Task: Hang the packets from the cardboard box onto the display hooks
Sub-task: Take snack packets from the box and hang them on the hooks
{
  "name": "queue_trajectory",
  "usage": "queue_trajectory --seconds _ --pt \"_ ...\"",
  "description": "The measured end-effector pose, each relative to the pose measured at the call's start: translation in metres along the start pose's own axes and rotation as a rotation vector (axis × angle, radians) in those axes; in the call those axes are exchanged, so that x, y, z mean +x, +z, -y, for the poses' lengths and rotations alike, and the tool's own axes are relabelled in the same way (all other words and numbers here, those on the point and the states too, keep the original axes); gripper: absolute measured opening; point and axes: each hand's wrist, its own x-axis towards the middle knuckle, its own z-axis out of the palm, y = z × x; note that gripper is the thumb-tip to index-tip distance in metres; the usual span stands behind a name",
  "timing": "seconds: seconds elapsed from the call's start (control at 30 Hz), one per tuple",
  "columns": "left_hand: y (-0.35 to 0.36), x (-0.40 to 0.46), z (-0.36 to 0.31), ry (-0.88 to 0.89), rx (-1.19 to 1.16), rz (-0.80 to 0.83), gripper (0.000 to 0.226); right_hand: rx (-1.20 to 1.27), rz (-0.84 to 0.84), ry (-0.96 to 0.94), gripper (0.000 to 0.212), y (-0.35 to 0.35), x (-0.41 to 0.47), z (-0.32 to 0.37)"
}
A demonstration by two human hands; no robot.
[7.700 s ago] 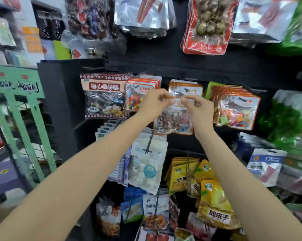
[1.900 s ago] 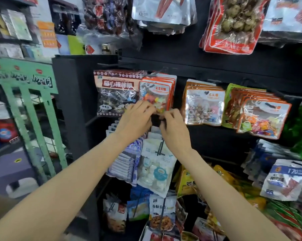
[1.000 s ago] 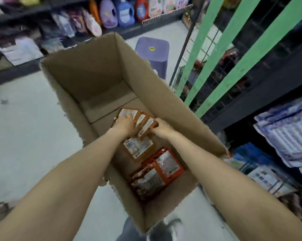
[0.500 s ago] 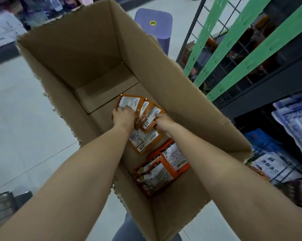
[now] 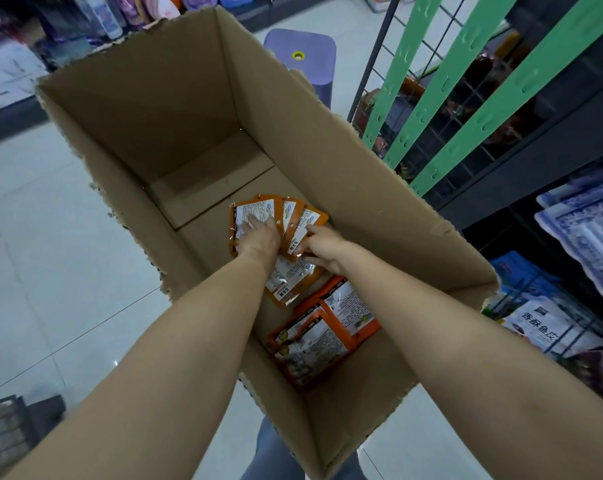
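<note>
Down in the cardboard box (image 5: pixel 345 174), a fan of orange packets (image 5: pixel 258 211) lies face-down on the floor of the box, near the middle, white label backs up. The left hand (image 5: pixel 258 237) lies flat on the leftmost packet of the fan, fingers straight and slightly spread, pressing down on it. The right hand (image 5: pixel 324 247) sits just beside it, thumb and fingers pinching the lower edge of the rightmost packets in the fan. One more packet (image 5: pixel 288 282) lies partly under both wrists, tilted, its corner pointing toward the near end.

Closer to the person, a second pile of orange packets (image 5: pixel 321 341) rests against the right wall of the box, overlapping one another, apart from the fan. The far half of the box floor is bare cardboard, with a flap seam running across it. The walls stand tall on all sides and the top rim is ragged and torn, most of all along the left edge. Both forearms come in over the near rim.

Outside, pale floor tiles (image 5: pixel 50 271) spread out to the left. A purple stool (image 5: pixel 303 53) stands just beyond the far right corner of the box. Green slotted uprights (image 5: pixel 445 84) of a wire rack rise close along the right side, and hanging bags (image 5: pixel 542 327) crowd the lower right, near the box's near right corner.
</note>
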Motion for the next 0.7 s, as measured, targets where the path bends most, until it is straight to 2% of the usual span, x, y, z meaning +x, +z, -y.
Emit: queue_trajectory --seconds 0.1,0.17,0.23,0.3,0.43,0.53,0.63,0.7 --pt "-0.007 0.001 0.005 0.110 0.005 -0.107 0.061 0.007 0.003 -0.007 0.058 -0.002 0.000 0.000" --pt "-0.018 -0.004 0.006 0.157 -0.018 -0.088 0.047 -0.017 -0.010 -0.014 0.056 -0.003 -0.007 0.001" --pt "-0.034 -0.016 0.006 0.148 -0.075 -0.069 0.033 -0.072 -0.024 -0.032 0.053 -0.006 -0.020 0.006" --pt "-0.054 -0.032 0.012 0.104 -0.146 -0.093 0.030 -0.169 -0.002 -0.132 0.052 -0.013 -0.040 0.015" --pt "-0.089 -0.062 0.039 0.105 -0.506 -0.222 0.026 -0.371 -0.013 -0.361 0.069 -0.036 -0.081 0.033" --pt "-0.119 -0.097 0.040 0.242 -0.753 -0.278 0.014 -0.408 -0.082 -0.524 0.053 -0.056 -0.113 0.042" --pt "-0.144 -0.127 0.021 0.320 -0.947 -0.362 0.011 -0.282 -0.250 -0.674 0.030 -0.084 -0.154 0.050" --pt "-0.159 -0.152 -0.001 0.391 -1.117 -0.423 0.027 -0.167 -0.351 -0.761 0.017 -0.110 -0.189 0.047"
